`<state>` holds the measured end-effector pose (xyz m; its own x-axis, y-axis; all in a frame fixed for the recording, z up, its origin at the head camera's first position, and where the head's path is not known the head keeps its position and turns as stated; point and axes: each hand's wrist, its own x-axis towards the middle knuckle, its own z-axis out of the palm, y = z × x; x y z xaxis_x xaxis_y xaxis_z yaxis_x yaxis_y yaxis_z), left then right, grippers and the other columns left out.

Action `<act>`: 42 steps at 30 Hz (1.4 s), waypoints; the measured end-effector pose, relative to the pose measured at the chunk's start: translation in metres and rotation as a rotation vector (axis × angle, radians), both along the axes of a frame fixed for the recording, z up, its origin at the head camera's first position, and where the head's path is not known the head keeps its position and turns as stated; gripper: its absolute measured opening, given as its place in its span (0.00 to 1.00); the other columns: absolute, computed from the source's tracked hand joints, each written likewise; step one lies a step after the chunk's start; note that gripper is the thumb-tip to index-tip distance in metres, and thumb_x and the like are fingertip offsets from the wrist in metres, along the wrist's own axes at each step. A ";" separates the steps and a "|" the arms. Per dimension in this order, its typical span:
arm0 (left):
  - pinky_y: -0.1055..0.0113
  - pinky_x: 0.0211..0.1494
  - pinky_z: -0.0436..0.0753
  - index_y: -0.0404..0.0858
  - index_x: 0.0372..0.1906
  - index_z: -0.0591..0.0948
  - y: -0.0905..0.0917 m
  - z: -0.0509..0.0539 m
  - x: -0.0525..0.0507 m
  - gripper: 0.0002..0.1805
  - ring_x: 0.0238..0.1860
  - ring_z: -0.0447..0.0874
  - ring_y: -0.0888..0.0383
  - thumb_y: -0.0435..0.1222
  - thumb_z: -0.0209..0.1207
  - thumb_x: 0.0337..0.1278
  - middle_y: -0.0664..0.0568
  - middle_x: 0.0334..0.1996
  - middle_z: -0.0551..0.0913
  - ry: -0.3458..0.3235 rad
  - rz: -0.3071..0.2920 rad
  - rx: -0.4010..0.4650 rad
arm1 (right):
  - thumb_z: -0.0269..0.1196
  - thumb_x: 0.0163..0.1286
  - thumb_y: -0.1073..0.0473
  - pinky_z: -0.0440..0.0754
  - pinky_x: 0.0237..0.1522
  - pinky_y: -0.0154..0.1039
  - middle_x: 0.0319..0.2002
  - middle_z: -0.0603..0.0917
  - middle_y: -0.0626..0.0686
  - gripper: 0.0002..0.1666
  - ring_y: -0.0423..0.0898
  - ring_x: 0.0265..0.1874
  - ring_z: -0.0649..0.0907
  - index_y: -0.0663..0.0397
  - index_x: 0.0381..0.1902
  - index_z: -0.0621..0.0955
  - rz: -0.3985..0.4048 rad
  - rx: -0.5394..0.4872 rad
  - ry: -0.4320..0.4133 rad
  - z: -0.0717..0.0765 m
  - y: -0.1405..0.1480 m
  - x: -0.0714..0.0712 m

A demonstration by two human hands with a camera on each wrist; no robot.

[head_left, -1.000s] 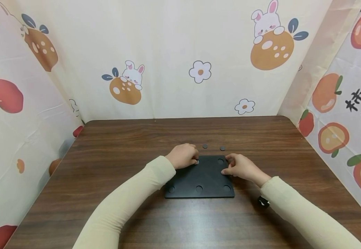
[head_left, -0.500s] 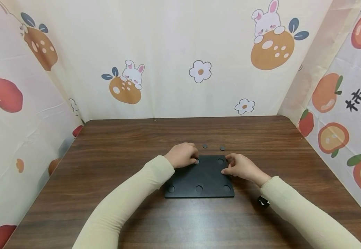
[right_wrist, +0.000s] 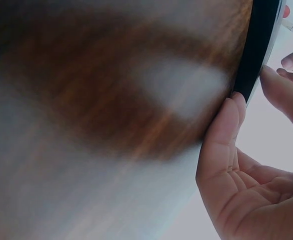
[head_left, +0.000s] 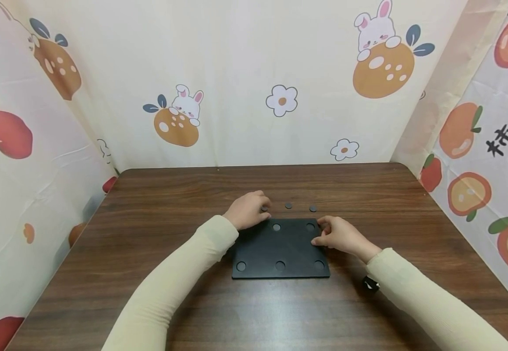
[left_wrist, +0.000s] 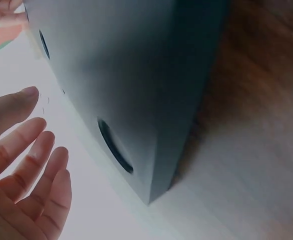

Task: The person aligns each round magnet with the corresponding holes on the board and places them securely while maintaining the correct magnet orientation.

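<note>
A flat black board (head_left: 280, 248) with shallow round recesses lies on the table. My right hand (head_left: 341, 236) pinches its right edge between thumb and fingers; the thumb (right_wrist: 281, 92) shows on one face in the right wrist view. My left hand (head_left: 248, 209) is over the board's far left corner, fingers loosely bent. Right by those fingertips is a small dark disc (head_left: 264, 208), partly covered. In the left wrist view the left hand (left_wrist: 26, 175) has nothing between thumb and fingers. Two more dark discs, one (head_left: 288, 205) in the middle and one (head_left: 312, 208) farther right, lie behind the board.
The brown wooden table (head_left: 183, 195) runs back to a printed curtain (head_left: 236, 58), with more printed cloth along both sides. A small black object (head_left: 370, 284) shows under the right wrist. One far recess (head_left: 276, 227) looks greyer inside; whether it is filled I cannot tell.
My left hand has moved off the board's far recess, back and left to the disc beyond the board. The right hand keeps its grip on the edge.
</note>
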<state>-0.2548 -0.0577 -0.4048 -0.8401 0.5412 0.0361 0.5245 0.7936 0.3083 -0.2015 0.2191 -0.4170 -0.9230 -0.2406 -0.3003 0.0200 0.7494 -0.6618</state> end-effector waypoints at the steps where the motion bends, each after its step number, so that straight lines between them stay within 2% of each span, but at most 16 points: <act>1: 0.61 0.51 0.82 0.42 0.54 0.83 -0.001 -0.001 -0.001 0.17 0.47 0.82 0.56 0.43 0.63 0.63 0.50 0.50 0.80 0.000 0.008 0.008 | 0.71 0.61 0.51 0.73 0.26 0.40 0.26 0.78 0.51 0.44 0.45 0.23 0.77 0.65 0.68 0.67 -0.001 -0.001 -0.001 0.000 0.000 0.000; 7: 0.60 0.53 0.82 0.43 0.54 0.83 -0.009 -0.002 -0.005 0.17 0.48 0.82 0.56 0.44 0.62 0.64 0.52 0.52 0.80 -0.005 0.048 0.051 | 0.71 0.61 0.51 0.73 0.27 0.40 0.26 0.78 0.52 0.44 0.46 0.24 0.77 0.65 0.68 0.67 -0.009 0.000 -0.007 0.000 0.000 -0.001; 18: 0.59 0.53 0.82 0.43 0.55 0.82 -0.023 -0.002 -0.002 0.17 0.51 0.82 0.55 0.44 0.61 0.65 0.52 0.51 0.80 -0.056 0.127 0.105 | 0.71 0.61 0.51 0.74 0.28 0.40 0.27 0.78 0.52 0.44 0.46 0.24 0.77 0.65 0.68 0.67 -0.011 0.005 -0.012 0.003 0.001 -0.001; 24: 0.59 0.53 0.82 0.43 0.55 0.82 -0.026 -0.006 -0.006 0.18 0.51 0.82 0.55 0.44 0.62 0.64 0.52 0.50 0.80 -0.060 0.133 0.108 | 0.71 0.61 0.52 0.74 0.28 0.40 0.27 0.78 0.52 0.43 0.46 0.24 0.77 0.65 0.68 0.67 -0.014 0.008 -0.008 0.002 0.001 -0.001; 30: 0.58 0.53 0.82 0.41 0.56 0.82 -0.027 -0.006 -0.011 0.19 0.51 0.82 0.54 0.44 0.63 0.63 0.50 0.52 0.80 -0.066 0.136 0.120 | 0.71 0.61 0.51 0.74 0.27 0.40 0.27 0.78 0.52 0.44 0.46 0.24 0.78 0.65 0.68 0.67 -0.010 0.009 -0.007 0.001 0.000 0.000; 42: 0.58 0.59 0.79 0.42 0.60 0.80 -0.025 -0.006 -0.022 0.22 0.57 0.79 0.53 0.45 0.62 0.64 0.50 0.56 0.78 -0.105 0.136 0.058 | 0.71 0.61 0.51 0.74 0.27 0.40 0.27 0.78 0.52 0.44 0.46 0.24 0.77 0.64 0.69 0.66 -0.002 -0.010 -0.020 -0.001 0.002 -0.001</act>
<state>-0.2770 -0.0823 -0.4110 -0.9064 0.4215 -0.0278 0.3758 0.8346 0.4028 -0.2027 0.2206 -0.4179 -0.9173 -0.2417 -0.3165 0.0348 0.7430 -0.6684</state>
